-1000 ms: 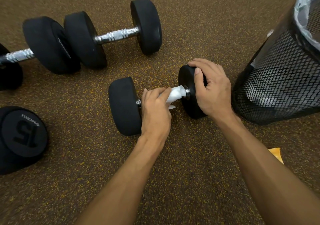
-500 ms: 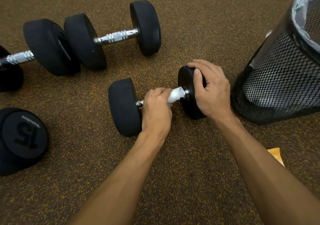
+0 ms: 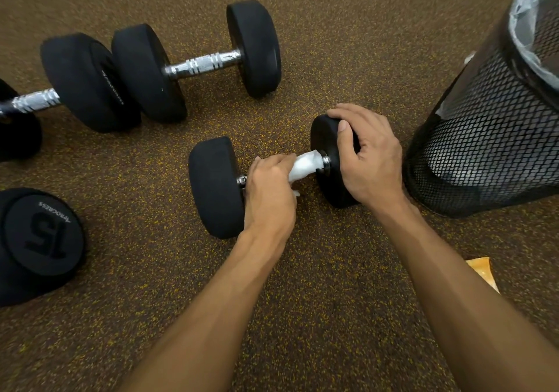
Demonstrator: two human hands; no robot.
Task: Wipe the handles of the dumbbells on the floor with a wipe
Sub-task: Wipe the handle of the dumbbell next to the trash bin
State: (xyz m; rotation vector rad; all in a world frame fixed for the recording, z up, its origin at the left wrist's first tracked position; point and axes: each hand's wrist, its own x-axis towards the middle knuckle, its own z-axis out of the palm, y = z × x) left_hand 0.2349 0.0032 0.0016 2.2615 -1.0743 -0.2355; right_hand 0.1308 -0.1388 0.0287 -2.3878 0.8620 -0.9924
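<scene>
Our left hand [image 3: 269,193] is clamping the wipe [image 3: 306,164] round the dumbbell handle [image 3: 241,180], which is pointing toward the mesh bin [image 3: 484,137]. Our right hand [image 3: 373,163] is gripping the bin-side head [image 3: 321,139].

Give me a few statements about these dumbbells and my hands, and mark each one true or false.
1. The left hand grips a white wipe wrapped on the handle of the nearest dumbbell. True.
2. The right hand holds the wipe too. False: it grips that dumbbell's right head.
3. The mesh wastebasket is left of both hands. False: it is to their right.
4. A dumbbell head at the left edge reads 15. True.
</scene>
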